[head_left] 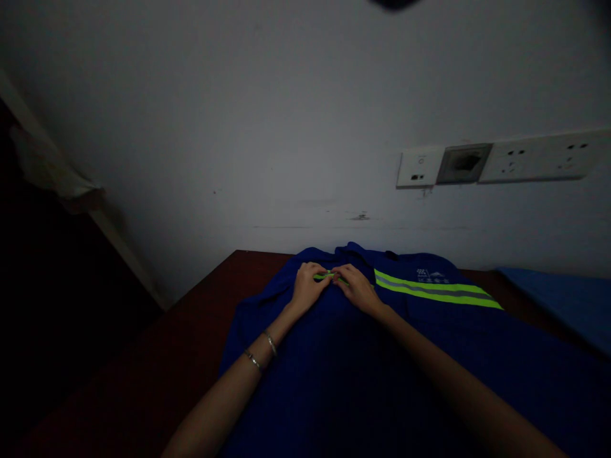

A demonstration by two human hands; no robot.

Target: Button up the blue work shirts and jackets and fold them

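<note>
A dark blue work shirt [344, 362] lies spread over a dark red-brown table [191, 331], its collar toward the wall. A neon-yellow and grey reflective stripe [434, 289] crosses its chest. My left hand [308, 286] and my right hand [356, 287] meet near the collar, fingers curled and pinching the shirt's fabric at the stripe's left end. Two thin bracelets [261, 351] circle my left wrist.
A white wall rises right behind the table, with a row of sockets and a switch plate [496, 162] at the right. More blue cloth [563, 302] lies at the right edge. The room to the left is dark; a pale object [52, 172] hangs there.
</note>
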